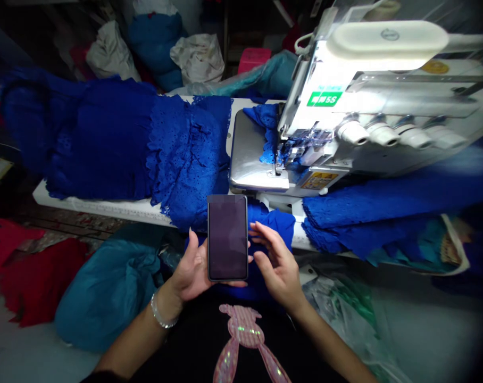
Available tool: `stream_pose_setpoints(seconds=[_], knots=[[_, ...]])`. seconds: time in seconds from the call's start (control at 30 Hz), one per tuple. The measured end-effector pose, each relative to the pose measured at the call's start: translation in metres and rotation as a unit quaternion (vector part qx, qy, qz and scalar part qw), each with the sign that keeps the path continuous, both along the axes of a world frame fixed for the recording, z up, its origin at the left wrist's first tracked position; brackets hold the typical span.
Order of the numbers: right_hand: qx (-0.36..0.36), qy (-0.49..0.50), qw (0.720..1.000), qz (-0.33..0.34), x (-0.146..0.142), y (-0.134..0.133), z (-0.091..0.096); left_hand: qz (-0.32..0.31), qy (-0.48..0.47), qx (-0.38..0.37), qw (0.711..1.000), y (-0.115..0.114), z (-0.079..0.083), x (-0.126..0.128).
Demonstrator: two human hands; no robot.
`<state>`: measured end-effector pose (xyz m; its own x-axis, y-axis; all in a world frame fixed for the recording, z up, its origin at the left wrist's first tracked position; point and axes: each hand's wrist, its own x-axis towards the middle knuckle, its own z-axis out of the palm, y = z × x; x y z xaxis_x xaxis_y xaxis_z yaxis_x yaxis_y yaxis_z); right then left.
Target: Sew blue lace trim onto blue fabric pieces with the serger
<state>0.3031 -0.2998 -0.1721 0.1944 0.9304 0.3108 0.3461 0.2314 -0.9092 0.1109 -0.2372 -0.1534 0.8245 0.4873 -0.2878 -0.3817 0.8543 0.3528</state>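
Observation:
A smartphone [227,238] with a dark screen is held upright in front of me. My left hand [194,267] supports it from below and behind, its thumb raised at the left side and its fingertips showing past the right edge. Close to the phone's right edge, my right hand [277,264] has its fingers partly bent and apart, holding nothing. Beyond the phone, blue eyelet fabric [189,154] hangs over the table's front edge. An overlock sewing machine [333,101] stands to the right, with a piece of blue fabric [267,139] at its needle.
The white table [66,202] carries blue cloth stacks [109,138] at left and folded blue fabric [357,213] at right. A teal sack [109,292] and red fabric [46,276] lie low at left. Clear plastic bags [345,303] are at lower right; white sacks [199,57] stand behind.

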Motion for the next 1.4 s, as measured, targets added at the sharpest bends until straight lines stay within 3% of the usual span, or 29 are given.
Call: stream_pose_setpoints(seconds=[0.13,0.27,0.83,1.07,1.4], knots=[[-0.121,0.192,0.973,0.043,-0.003,0.006,0.001,-0.003,0.004,-0.002,1.0,-0.001,-0.001,0.0],[-0.142,0.255,0.954,0.073,-0.007,0.011,0.001,-0.005,-0.002,-0.002,1.0,-0.001,-0.003,-0.001],[-0.152,0.341,0.921,0.113,-0.009,0.011,-0.003,0.003,-0.014,-0.008,1.0,-0.002,-0.003,-0.002],[-0.186,0.349,0.916,0.072,-0.011,0.008,-0.008,0.006,0.009,-0.012,1.0,-0.002,-0.006,-0.002],[-0.188,0.375,0.903,0.089,-0.01,0.012,-0.002,0.004,0.017,-0.013,1.0,-0.001,-0.002,0.001]])
